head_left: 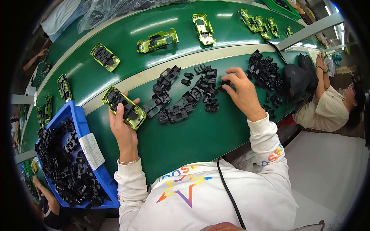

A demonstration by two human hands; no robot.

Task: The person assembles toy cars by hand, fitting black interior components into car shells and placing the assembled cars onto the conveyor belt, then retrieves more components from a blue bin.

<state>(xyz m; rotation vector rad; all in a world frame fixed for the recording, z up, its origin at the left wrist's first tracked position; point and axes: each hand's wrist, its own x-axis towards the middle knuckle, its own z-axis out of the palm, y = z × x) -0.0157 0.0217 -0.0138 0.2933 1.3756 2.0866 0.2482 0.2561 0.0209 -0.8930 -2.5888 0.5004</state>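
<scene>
My left hand [124, 134] is closed around a lime-green toy car shell [135, 124] with a black interior piece in it, tilted above the bench's left part. My right hand [246, 96] pinches a small black plastic part [223, 83] between thumb and fingertips; its exact shape is partly hidden. Just left of that hand lie several small black seat-like parts [211, 104]. Between my hands, larger black car interior pieces [175, 113] form a loose row, and more of them [166, 79] lie beyond.
A blue bin [111, 188] full of black parts stands at my left. Past a pale rail, a green conveyor [127, 36] carries several green toy cars [105, 57]. A black parts heap [264, 69], a black bag [296, 79] and a co-worker [327, 106] are at right.
</scene>
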